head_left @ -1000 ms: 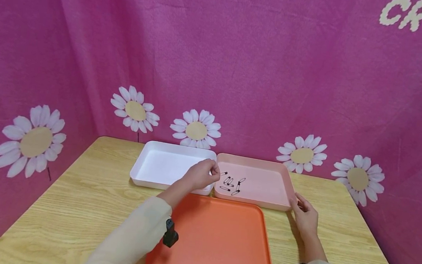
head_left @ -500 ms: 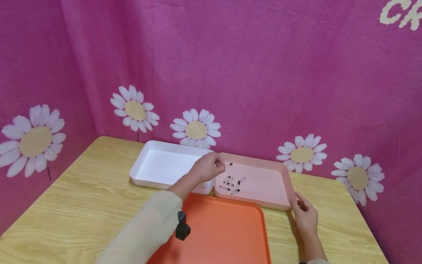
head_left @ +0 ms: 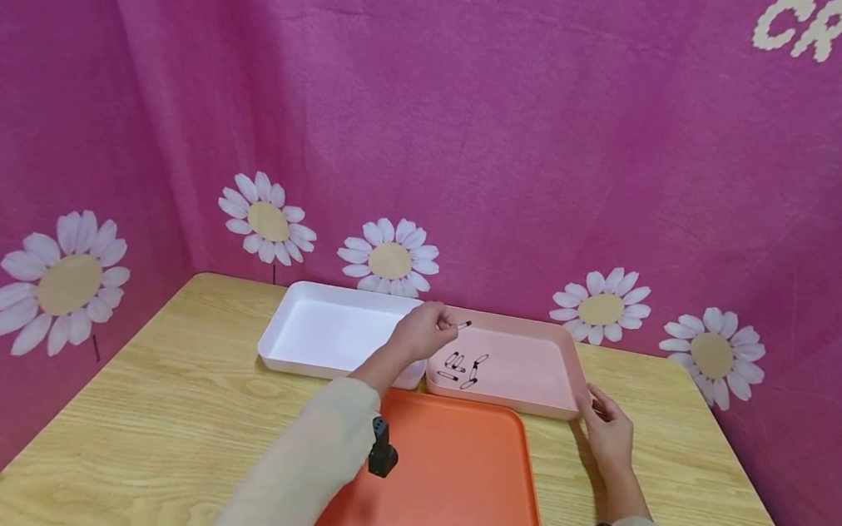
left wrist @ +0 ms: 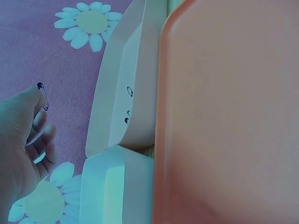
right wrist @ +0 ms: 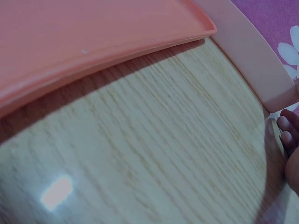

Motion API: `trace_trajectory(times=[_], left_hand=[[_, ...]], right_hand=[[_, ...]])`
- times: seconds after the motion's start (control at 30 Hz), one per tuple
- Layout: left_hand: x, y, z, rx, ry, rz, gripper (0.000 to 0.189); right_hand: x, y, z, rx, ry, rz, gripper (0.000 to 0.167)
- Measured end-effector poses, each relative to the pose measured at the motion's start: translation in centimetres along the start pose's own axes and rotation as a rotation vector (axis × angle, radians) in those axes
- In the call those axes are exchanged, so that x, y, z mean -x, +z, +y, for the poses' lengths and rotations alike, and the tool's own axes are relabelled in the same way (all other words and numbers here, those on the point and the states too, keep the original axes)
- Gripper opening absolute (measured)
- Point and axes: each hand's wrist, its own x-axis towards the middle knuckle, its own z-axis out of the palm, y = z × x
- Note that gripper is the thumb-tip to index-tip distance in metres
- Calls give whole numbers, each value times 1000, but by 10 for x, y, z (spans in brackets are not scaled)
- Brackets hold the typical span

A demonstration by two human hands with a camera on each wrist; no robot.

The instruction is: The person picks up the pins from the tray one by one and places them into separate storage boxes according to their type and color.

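My left hand (head_left: 422,334) pinches a safety pin (head_left: 465,324) between thumb and forefinger, above the back left part of a pink tray (head_left: 532,369). In the left wrist view, the pin's black head (left wrist: 40,86) points up past the fingertips, and the other fingers are loosely bent. Several black-headed safety pins (head_left: 447,375) lie in the left part of the pink tray. At that tray's front right corner, my right hand (head_left: 611,434) touches the outside with relaxed fingers. Only part of this hand (right wrist: 292,135) shows at the edge of the right wrist view.
A white tray (head_left: 324,334) stands against the pink tray's left side, its right end partly hidden by my left hand. In front lies a flat orange tray (head_left: 454,483) under my left forearm. Behind the wooden table (head_left: 138,405) hangs a pink flowered cloth (head_left: 507,137).
My left hand has risen and moved right, from the white tray's right end to over the pink tray, with the safety pin. My right hand stays at the corner.
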Motion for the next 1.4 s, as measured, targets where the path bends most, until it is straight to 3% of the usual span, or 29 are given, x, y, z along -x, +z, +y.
trace_trajectory(times=[0.43, 0.7, 1.07, 1.27, 1.4], left_hand=[[-5, 12, 10, 49, -64, 31, 15], [0, 15, 9, 85, -95, 1, 31], [3, 1, -7, 76, -117, 20, 33], [8, -12, -20, 20, -121, 41, 33], [10, -24, -28, -15, -135, 58, 35]], right_hand=[[0, 2, -2, -30, -11, 11, 48], [1, 4, -4, -38, -11, 9, 47], [-2, 2, -2, -7, 8, -5, 53], [-3, 3, -1, -12, 23, -2, 56], [-5, -1, -5, -62, 44, -45, 59]])
